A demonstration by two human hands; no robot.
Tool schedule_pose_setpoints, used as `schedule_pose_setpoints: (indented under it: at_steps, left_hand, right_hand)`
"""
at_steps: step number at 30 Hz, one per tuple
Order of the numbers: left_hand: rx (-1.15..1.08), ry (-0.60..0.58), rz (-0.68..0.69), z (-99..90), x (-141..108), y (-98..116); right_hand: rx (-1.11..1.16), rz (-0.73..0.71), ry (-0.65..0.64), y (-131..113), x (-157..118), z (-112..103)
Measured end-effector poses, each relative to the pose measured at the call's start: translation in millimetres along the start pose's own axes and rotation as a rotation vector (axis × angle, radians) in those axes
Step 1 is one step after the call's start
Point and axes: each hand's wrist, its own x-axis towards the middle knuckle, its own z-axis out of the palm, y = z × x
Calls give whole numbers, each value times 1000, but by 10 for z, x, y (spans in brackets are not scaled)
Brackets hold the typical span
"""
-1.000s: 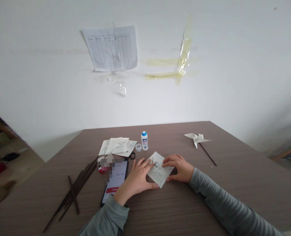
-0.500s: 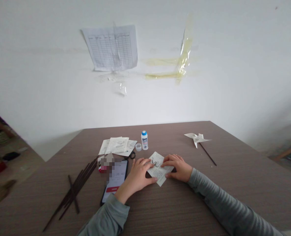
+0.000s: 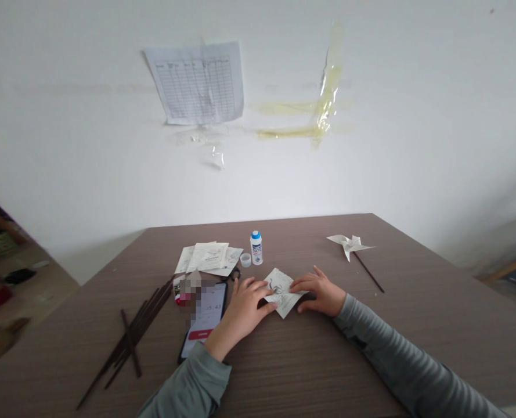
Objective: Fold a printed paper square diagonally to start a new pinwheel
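Note:
A square of printed paper (image 3: 282,299) lies turned cornerwise on the table between my hands, a dark swirl drawn on it. My left hand (image 3: 248,305) is at its left side, fingertips on top and thumb at the lower left edge. From the other side, my right hand (image 3: 323,293) holds the right corner with fingers bent over it, its index finger near the paper's middle and one finger raised. Just beyond the paper stands a white glue bottle (image 3: 256,249) with a blue top, beside a clear cap (image 3: 245,260).
Left of my hands are a phone (image 3: 205,316), scissors (image 3: 235,274) partly under a stack of papers (image 3: 205,257), and several dark sticks (image 3: 131,337). A paper pinwheel (image 3: 351,246) on a stick lies at the right. The wall (image 3: 258,186) borders the table's far edge.
The paper's near corner has moved away from me, slightly up in the view. My right thumb has shifted right, off the near edge, and one right finger has lifted. My left hand barely moved.

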Motion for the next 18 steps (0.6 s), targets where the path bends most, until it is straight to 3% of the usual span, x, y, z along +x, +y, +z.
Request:
schedule_pose_setpoints:
  at_steps: [7, 18]
  left_hand:
    - [-17, 14, -40, -59, 6, 13]
    - [-108, 126, 32, 20, 81, -121]
  right_hand:
    - [-1, 44, 74, -59, -15, 6]
    - [17, -12, 187, 122, 8, -6]
